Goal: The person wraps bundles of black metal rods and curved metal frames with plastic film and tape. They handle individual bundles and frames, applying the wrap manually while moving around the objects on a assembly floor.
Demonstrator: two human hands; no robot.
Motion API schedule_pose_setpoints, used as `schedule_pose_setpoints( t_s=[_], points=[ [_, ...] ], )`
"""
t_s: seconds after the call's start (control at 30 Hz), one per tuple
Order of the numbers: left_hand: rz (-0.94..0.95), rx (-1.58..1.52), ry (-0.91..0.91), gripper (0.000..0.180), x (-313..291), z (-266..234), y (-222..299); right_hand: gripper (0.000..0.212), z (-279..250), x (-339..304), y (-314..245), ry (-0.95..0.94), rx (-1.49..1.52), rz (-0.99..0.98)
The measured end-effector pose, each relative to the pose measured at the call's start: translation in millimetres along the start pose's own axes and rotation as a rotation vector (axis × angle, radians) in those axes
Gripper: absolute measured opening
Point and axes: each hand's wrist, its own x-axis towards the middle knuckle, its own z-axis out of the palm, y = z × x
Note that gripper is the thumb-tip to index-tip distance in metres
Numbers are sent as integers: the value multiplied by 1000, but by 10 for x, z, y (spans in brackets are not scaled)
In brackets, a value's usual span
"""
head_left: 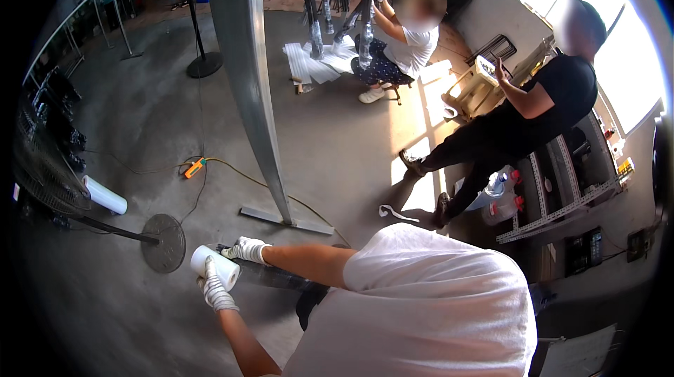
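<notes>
Spreading across most of the frame is a grey concrete floor [140, 131], with a tall bare metal post [253, 82] rising from a flat foot plate near the middle. Two other people are at work in the upper right: one seated in a white top [414, 43], one in black [540, 107] leaning back by a metal rack [562, 194]. A large fan [42, 159] stands at the left edge on a round base [163, 242], and a second fan stand [203, 61] is in the upper left. An orange power strip [194, 167] lies on the floor with its yellow cable.

Low in the frame, left of centre, a long dark bar [274, 275] lies near the floor. Both hands wear white knit gloves. The left hand [216, 291] has its fingers closed around a white roll of wrapping film [217, 266], held at the bar's end; the right hand [247, 248] is pressed onto the bar just beside the roll, fingers curled over it.

The roll looks light and stiff on its core, though the film itself is probably thin, clingy and easily torn; gripping the core ends seems safest. One more such roll [105, 195] lies by the fan, so two rolls in all.
</notes>
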Motion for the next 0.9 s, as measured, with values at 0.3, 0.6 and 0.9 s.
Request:
schedule_pose_setpoints(
  t_s=[0.3, 0.6, 0.9],
  points=[
    [13, 4, -69, 78, -40, -72, 104, 65, -170, 173, 54, -281, 189, -83],
    [22, -159, -151, 72, 7, -107, 12, 65, 55, 418, 289, -818, 721, -3],
    [-267, -89, -205, 72, -177, -55, 159, 64, 225, 328, 420, -1096, 928, 85]
  ],
)
